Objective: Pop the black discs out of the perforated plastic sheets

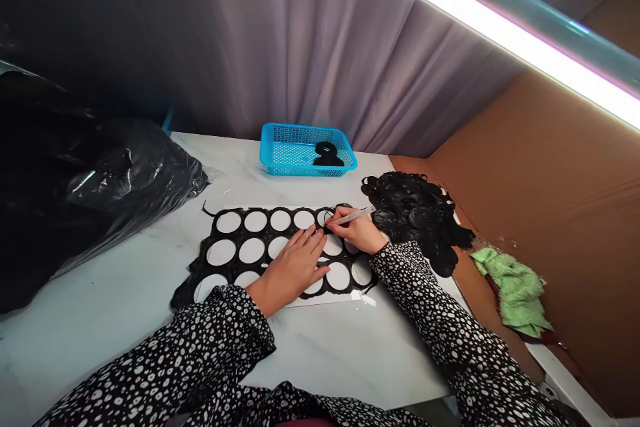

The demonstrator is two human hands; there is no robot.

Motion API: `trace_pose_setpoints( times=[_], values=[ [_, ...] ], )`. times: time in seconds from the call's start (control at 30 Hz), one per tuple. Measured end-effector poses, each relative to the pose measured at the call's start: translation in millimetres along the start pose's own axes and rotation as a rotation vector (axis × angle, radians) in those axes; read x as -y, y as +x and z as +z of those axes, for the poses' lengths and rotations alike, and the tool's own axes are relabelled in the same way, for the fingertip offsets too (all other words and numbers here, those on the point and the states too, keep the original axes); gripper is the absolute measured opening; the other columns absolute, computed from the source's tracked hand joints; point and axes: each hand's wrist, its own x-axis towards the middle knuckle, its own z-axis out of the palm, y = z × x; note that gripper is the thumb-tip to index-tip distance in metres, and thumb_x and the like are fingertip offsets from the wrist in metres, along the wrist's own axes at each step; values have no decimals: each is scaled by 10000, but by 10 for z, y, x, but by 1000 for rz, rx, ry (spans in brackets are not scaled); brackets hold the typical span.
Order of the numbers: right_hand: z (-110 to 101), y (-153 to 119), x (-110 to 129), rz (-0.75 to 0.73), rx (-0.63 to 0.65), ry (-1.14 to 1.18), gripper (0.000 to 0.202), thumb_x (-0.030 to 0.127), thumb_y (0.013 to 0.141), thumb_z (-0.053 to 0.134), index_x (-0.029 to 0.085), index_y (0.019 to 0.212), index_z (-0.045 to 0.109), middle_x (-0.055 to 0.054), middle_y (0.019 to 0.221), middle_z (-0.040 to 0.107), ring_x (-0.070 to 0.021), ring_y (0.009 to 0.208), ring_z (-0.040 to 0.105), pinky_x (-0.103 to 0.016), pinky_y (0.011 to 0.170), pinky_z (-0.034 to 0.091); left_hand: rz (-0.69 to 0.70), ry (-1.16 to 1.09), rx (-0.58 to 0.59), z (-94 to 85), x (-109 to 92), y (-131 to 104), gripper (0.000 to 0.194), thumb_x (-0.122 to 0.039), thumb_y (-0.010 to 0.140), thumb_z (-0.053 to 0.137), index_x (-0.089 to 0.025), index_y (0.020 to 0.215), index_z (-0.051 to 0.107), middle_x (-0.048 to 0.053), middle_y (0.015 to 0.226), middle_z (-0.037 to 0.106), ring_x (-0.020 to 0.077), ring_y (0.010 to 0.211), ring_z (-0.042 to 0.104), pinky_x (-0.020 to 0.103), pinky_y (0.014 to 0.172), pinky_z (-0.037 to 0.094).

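A black sheet [240, 233] with rows of round openings lies on a white backing on the table, white showing through the circles. My left hand [295, 263] rests flat on its middle, fingers stretched out. My right hand [361, 230] grips a slim pale pen-like tool [356, 215], its tip at a circle in the back row, right of my left fingertips. A thin black strand curls by that tip. Part of the sheet's front rows is hidden beneath my left hand and sleeve.
Behind the sheet stands a blue basket [310, 169] with black rings [327, 155]. A heap of black pieces [417, 210] lies at the right, a green cloth [515, 290] farther right, and a black plastic bag [120, 180] at the left. A bright lamp [480, 13] crosses above.
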Motion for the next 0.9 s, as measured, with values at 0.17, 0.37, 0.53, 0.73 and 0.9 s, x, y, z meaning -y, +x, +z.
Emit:
trace_pose_setpoints(
  times=[0.17, 0.37, 0.53, 0.73, 0.9],
  values=[
    [-7, 6, 21, -16, 17, -19, 202, 288, 788, 641, 199, 664, 508, -46, 804, 702, -174, 736, 620, -273, 660, 448, -3, 1, 2, -2, -4, 1, 534, -458, 1028, 373, -79, 1392, 468, 167, 1443, 502, 294, 1407, 379, 444, 1145, 310],
    [33, -42, 76, -112, 12, -169, 174, 192, 839, 608, 196, 689, 519, -28, 803, 678, -153, 707, 599, -253, 649, 436, -8, 23, -1, 17, -16, 3, 526, -445, 1023, 396, -73, 1388, 469, 168, 1443, 504, 290, 1396, 399, 430, 1153, 293],
    [153, -195, 84, -301, 24, -629, 82, 124, 889, 536, 190, 869, 580, -80, 892, 659, -203, 842, 588, -285, 733, 430, -5, -29, -18, 18, -4, 4, 526, -449, 1027, 371, -101, 1416, 437, 169, 1430, 515, 282, 1391, 408, 449, 1154, 290],
    [-47, 87, 41, -236, -211, -800, 130, 123, 888, 486, 188, 863, 595, -84, 821, 655, -211, 808, 594, -269, 688, 407, -5, -17, 15, -8, -3, 15, 515, -418, 1015, 432, -61, 1385, 462, 176, 1438, 505, 294, 1387, 412, 447, 1151, 307],
    [-604, 367, -68, 54, -591, -763, 119, 205, 845, 515, 194, 734, 558, -77, 753, 661, -203, 727, 599, -271, 649, 393, -11, -46, 27, 13, 8, -11, 513, -408, 1013, 445, -69, 1399, 447, 169, 1465, 477, 294, 1406, 384, 460, 1156, 312]
  ],
)
